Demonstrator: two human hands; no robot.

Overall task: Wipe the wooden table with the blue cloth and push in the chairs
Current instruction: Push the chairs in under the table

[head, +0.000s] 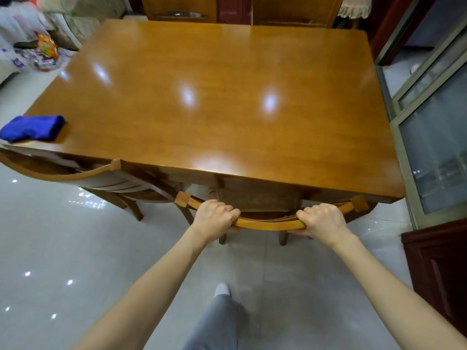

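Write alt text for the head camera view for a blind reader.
The left hand and right hand grip the curved top rail of a wooden chair tucked partly under the near edge of a glossy wooden table. A blue cloth lies on the table's near-left corner, near a second chair.

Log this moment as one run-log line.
left hand: grips chair back rail | right hand: grips same rail | chair: seat partly under wooden table | blue cloth: on table, near-left corner, untouched
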